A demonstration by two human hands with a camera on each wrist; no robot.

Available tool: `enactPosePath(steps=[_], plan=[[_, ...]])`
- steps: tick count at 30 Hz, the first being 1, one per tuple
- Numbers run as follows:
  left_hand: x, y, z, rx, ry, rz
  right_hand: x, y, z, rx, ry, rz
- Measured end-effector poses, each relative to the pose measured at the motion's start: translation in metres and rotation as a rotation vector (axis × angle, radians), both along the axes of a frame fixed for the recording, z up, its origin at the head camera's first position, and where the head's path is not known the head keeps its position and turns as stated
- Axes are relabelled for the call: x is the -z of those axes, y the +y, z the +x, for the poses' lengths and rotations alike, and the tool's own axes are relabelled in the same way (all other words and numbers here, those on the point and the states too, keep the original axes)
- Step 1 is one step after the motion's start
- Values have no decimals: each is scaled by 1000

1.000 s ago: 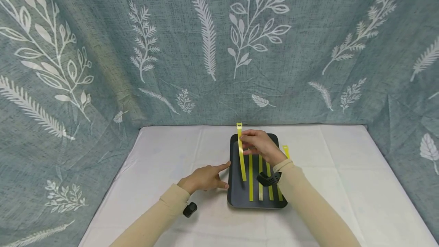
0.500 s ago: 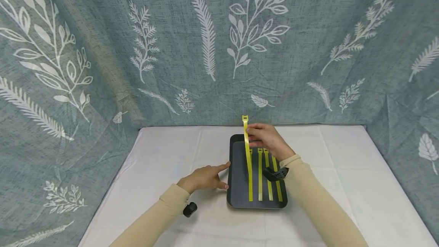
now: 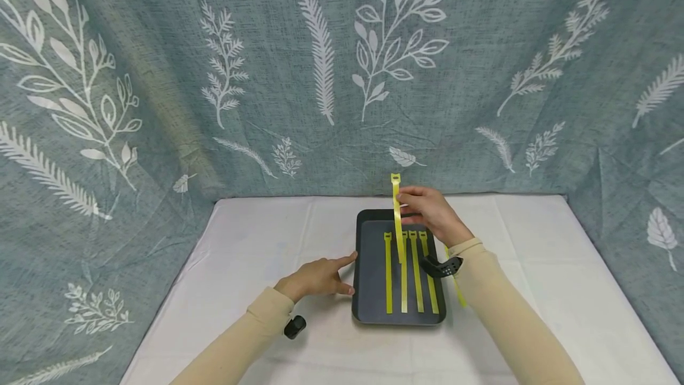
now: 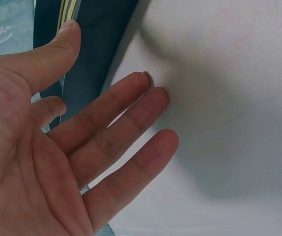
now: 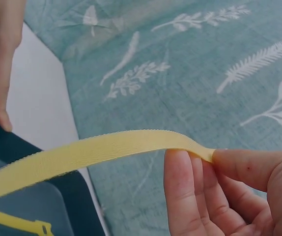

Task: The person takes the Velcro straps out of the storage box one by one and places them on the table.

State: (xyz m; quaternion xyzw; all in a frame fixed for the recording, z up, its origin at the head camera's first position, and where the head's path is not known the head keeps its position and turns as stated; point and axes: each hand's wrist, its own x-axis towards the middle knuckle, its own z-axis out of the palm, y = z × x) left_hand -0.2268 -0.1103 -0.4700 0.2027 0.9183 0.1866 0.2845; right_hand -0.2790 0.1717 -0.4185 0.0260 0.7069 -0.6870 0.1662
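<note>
My right hand point(image 3: 430, 214) pinches a yellow cable strap point(image 3: 398, 218) between thumb and fingers, a little below its slotted head. The strap hangs over the far half of a dark rectangular tray point(image 3: 369, 308); its lower end overlaps the straps lying there. In the right wrist view the held strap point(image 5: 101, 152) bends in an arc away from the fingertips. Several similar straps point(image 3: 388, 278) lie side by side in the tray, heads at the far end. My left hand point(image 3: 315, 278) is at the tray's left edge, index finger and thumb against it, other fingers loosely extended in the left wrist view.
Another yellow strap point(image 3: 461, 294) lies right of the tray, partly hidden by the right forearm. A white cloth point(image 3: 256, 242) covers the table. Behind it hangs a blue-green curtain point(image 3: 342, 153) with white leaf prints. Black devices point(image 3: 295, 327) sit on both wrists.
My right hand has carried the strap rightward and slightly up across the tray, uncovering the leftmost strap lying there. The left hand has stayed in place at the tray's edge.
</note>
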Motion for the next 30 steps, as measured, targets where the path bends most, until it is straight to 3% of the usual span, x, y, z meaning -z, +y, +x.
enactPosePath(steps=[18, 30], plan=[[1, -1, -1, 4, 11, -7, -8, 39, 1, 71, 18, 59], [1, -1, -4, 5, 5, -6, 3, 58, 5, 152, 2, 59]])
